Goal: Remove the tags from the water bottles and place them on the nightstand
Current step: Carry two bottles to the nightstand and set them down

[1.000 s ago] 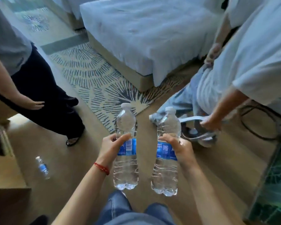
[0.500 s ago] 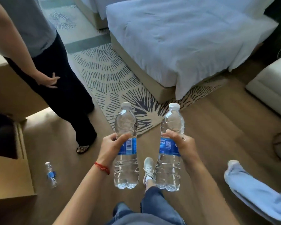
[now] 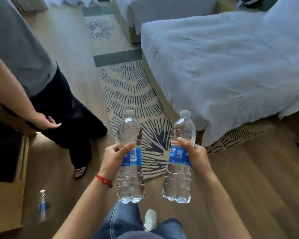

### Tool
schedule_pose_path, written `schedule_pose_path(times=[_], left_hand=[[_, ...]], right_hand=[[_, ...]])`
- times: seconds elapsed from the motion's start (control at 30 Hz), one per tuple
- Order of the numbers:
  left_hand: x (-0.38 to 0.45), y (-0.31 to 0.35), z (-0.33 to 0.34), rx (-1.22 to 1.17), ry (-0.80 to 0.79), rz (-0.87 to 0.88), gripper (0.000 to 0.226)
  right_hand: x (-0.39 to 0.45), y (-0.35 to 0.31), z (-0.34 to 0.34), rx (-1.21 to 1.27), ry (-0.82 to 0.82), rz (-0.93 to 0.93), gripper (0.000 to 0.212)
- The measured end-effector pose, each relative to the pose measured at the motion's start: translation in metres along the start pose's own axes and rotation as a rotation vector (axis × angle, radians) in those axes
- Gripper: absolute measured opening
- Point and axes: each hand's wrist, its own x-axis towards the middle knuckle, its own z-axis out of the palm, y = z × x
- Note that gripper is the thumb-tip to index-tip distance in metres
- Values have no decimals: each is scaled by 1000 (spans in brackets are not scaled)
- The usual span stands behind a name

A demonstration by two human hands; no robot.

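Note:
I hold two clear, full water bottles upright in front of me, each with a blue label band and a white cap. My left hand (image 3: pixel 113 156) grips the left bottle (image 3: pixel 130 180) around its label, a red string on that wrist. My right hand (image 3: pixel 194 152) wraps the right bottle (image 3: pixel 178 181) at its label, thumb across the front. The two bottles hang side by side, apart, above the wooden floor. A third bottle (image 3: pixel 42 207) with a blue label stands on the floor at lower left. No nightstand shows.
A person in a grey top and black trousers (image 3: pixel 62 107) stands close on the left, hand hanging. A white-covered bed (image 3: pixel 223 69) fills the right, a second bed (image 3: pixel 162 11) behind. A patterned rug (image 3: pixel 129 90) runs between. A cardboard box (image 3: pixel 5 195) sits at lower left.
My view has swung left and forward: the bed now fills the right side and the other person in light clothes is out of sight. Both hands keep their hold on the bottles.

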Motion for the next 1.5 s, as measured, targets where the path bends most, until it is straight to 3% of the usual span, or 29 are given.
schedule_pose_path(times=[0.27, 0.4, 0.63, 0.87, 1.03, 1.13, 1.23, 1.37, 1.5], left_hand=[[150, 55, 14, -1, 52, -9, 64], [242, 99, 10, -12, 30, -19, 49], [391, 180, -10, 1, 53, -10, 52], [517, 220, -19, 7, 126, -27, 81], [627, 256, -11, -35, 159, -35, 71], [693, 291, -2, -33, 169, -11, 84], [753, 329, -1, -50, 182, 5, 80], [823, 361, -8, -66, 224, 0, 73], [900, 384, -22, -71, 261, -8, 75]], right_hand=[[150, -54, 37, -34, -26, 0, 82], [236, -92, 73, -58, -13, -10, 87], [378, -154, 142, -94, -23, 63, 60], [515, -211, 196, -110, -87, 67, 58], [632, -259, 233, -123, -138, 30, 70], [703, -298, 252, -121, -182, 26, 67], [765, -337, 273, -122, -220, 16, 68], [835, -373, 305, -120, -258, 30, 49], [907, -395, 342, -130, -264, 41, 56]])
